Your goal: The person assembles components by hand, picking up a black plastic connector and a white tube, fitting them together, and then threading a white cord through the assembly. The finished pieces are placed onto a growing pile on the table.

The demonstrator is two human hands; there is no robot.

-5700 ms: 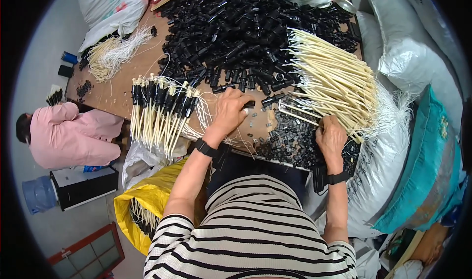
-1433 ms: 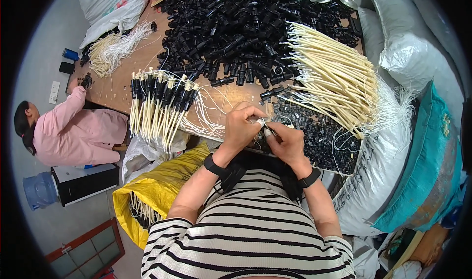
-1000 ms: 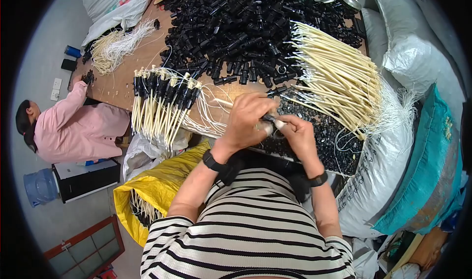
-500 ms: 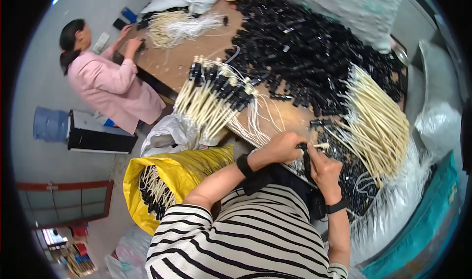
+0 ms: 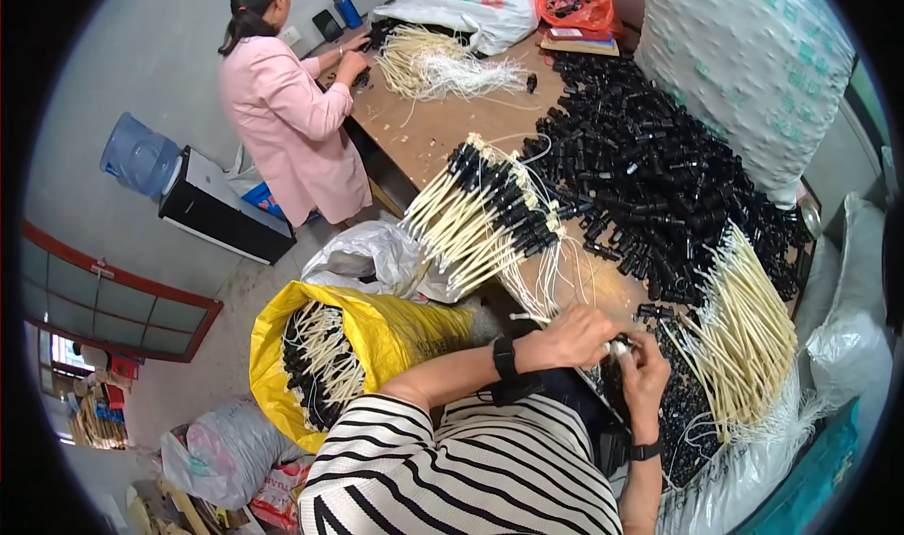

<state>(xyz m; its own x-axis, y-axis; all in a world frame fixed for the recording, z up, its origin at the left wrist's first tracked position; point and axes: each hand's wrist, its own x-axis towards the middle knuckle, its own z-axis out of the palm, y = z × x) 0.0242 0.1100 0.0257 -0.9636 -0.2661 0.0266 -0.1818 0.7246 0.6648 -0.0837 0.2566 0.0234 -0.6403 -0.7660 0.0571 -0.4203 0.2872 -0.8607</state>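
Note:
My left hand (image 5: 579,335) and my right hand (image 5: 646,375) meet at the table's near edge, fingers pinched together. Between their fingertips is a small black plastic fitting (image 5: 621,338), mostly covered by the fingers. A cream-coloured cord end (image 5: 524,317) sticks out on the left side of my left hand. Beyond my hands lies a large heap of black plastic fittings (image 5: 650,163). Right of it rests a bundle of cream cords (image 5: 753,337). On the left a bundle of cords with black fittings attached (image 5: 490,210) lies across the table edge.
A yellow sack (image 5: 405,332) of finished-looking cords stands left of me. Across the table (image 5: 424,144), a co-worker in a pink jacket (image 5: 287,111) handles small black parts. A stuffed white sack (image 5: 744,73) leans at the far right. A water dispenser (image 5: 226,205) stands behind the co-worker.
The view has shifted, so the scene sits lower and further right. My hands have drawn closer together around the black fitting, and my right index finger, stretched out before, is now bent.

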